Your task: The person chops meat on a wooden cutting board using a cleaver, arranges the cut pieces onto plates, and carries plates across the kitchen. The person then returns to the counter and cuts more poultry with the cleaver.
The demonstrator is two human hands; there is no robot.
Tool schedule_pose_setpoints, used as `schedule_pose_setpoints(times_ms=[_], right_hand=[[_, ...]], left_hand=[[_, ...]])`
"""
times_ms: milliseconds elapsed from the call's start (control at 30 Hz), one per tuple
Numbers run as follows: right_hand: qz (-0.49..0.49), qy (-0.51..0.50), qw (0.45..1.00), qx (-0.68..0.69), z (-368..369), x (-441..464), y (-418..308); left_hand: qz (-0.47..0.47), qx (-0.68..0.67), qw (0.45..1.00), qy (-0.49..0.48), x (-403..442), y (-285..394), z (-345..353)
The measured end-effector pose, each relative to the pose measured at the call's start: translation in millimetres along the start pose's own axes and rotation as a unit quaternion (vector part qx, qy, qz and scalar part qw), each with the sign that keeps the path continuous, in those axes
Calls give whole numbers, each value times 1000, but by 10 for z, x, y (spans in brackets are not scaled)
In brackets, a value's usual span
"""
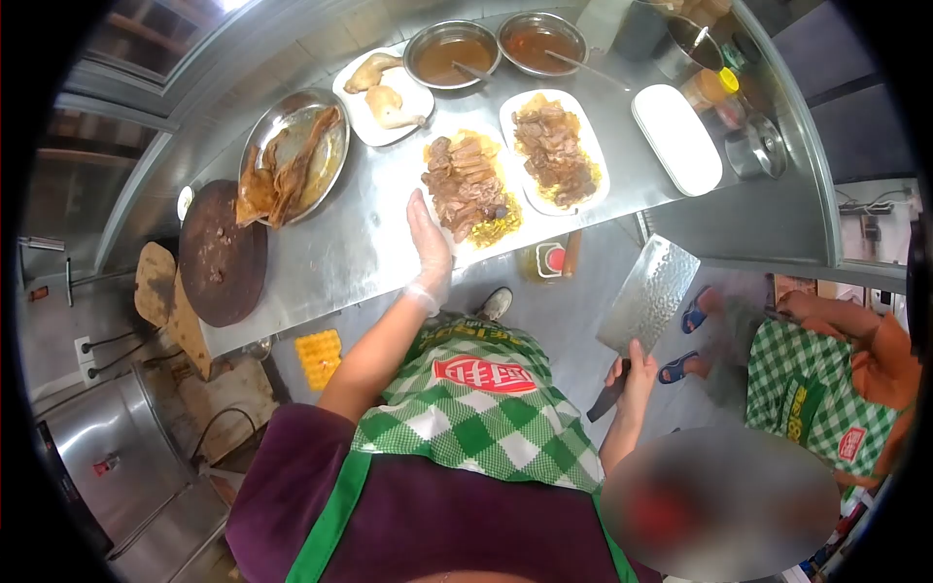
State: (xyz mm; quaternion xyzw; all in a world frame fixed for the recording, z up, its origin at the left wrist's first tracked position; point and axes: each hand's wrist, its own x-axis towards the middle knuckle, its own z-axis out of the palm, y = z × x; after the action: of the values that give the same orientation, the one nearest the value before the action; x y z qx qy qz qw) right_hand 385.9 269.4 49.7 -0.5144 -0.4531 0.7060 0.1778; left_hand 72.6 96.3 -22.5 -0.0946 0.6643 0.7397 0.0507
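My left hand [429, 243], in a thin clear glove, is held flat with fingers stretched out at the left edge of a white plate of chopped meat [461, 185]; whether it touches the plate is unclear. My right hand [630, 374] is wrapped round the dark handle of a cleaver [649, 294], whose broad blade points up and away from me, off the counter's front edge. Beside the first plate lies a second white plate of chopped meat [550, 146]. Yellow bits lie under the meat on both plates.
On the steel counter [321, 282] are a round chopping board [224, 253], a metal dish of poultry [292, 160], a plate of poultry pieces [383, 97], bowls of sauce [452, 53], stacked white plates [676, 139] and jars [714, 87]. A person in a checked apron [812, 389] is at right.
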Motion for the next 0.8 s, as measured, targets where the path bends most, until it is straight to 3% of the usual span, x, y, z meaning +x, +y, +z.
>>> schedule_pose_setpoints(times_ms=[300, 567, 700, 800], right_hand=[[9, -22, 1000, 1, 55, 37, 5], [10, -49, 999, -6, 252, 29, -11], [16, -70, 997, -18, 362, 27, 4], [24, -84, 996, -36, 413, 56, 23]], left_hand=[[0, 18, 1000, -7, -98, 116, 177], [74, 144, 986, -26, 35, 66, 24], [240, 349, 898, -115, -27, 197, -223], [319, 480, 784, -229, -102, 272, -165]])
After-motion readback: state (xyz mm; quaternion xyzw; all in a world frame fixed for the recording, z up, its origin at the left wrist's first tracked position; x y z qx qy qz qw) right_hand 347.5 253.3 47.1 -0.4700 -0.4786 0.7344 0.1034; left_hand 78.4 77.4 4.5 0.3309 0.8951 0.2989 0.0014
